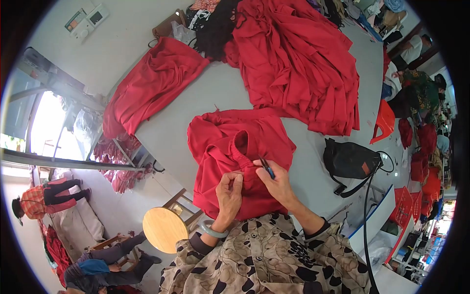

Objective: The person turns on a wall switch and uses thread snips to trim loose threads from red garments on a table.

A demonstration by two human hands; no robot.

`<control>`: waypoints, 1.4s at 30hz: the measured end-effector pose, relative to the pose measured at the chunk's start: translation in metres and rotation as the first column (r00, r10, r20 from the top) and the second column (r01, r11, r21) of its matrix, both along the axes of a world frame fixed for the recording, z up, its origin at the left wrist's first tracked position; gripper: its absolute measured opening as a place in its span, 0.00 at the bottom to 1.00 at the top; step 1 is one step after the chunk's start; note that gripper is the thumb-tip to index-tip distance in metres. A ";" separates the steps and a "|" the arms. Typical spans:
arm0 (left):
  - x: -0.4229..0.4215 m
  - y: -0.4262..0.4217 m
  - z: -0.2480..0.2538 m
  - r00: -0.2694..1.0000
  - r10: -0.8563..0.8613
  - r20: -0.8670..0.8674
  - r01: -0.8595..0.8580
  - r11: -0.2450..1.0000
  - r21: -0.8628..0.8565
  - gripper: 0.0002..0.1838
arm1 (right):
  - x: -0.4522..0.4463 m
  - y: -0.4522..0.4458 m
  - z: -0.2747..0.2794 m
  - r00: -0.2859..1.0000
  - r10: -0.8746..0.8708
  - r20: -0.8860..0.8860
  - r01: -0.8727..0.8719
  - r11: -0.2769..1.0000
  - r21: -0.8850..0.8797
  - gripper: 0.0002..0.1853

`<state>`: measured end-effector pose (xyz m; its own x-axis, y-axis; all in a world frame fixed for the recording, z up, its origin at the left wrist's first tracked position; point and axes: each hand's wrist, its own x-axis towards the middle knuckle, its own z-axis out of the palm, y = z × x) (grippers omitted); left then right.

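A red garment (267, 142) with a gathered, elastic-looking cuff lies bunched on the grey table in front of me. My left hand (229, 194) is closed in a pinch at the fabric just below the cuff; the exact bit between thumb and finger is hard to see. In my right hand (277, 185) is a small pair of thread snips (267, 167), dark with a blue part, its tip pointing up toward the cuff. The right fingers wrap round the snips, close beside the left hand and over the garment.
Beyond the garment lies a large pile of red garments (298, 63), and another red garment (154, 88) hangs over the table's left edge. A black bag (350, 159) with a strap is at right. A round wooden stool (165, 229) stands at lower left. Other people are in the room.
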<state>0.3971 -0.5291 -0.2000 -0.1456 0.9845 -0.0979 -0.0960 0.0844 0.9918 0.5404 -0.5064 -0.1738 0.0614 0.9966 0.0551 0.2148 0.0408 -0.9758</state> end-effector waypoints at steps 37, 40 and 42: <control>-0.096 0.004 -0.014 0.859 0.123 -0.496 -0.127 0.992 0.027 0.06 | 0.054 -0.008 0.014 0.990 0.039 0.134 -0.017 0.987 -0.160 0.10; -0.073 0.031 0.015 0.815 0.059 -0.576 0.001 0.995 0.104 0.08 | 0.072 0.027 -0.029 0.990 -0.043 0.133 0.040 0.999 0.028 0.10; -0.036 0.057 0.029 0.854 0.085 -0.514 0.054 0.967 0.249 0.10 | 0.076 0.027 -0.021 0.975 0.149 0.164 -0.127 0.982 -0.137 0.10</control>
<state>0.3609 -0.4721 -0.1709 -0.1218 0.9631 0.2401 0.4364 -0.1653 0.8844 0.6166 -0.4794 -0.1948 -0.0765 0.9944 -0.0724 0.3813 -0.0379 -0.9237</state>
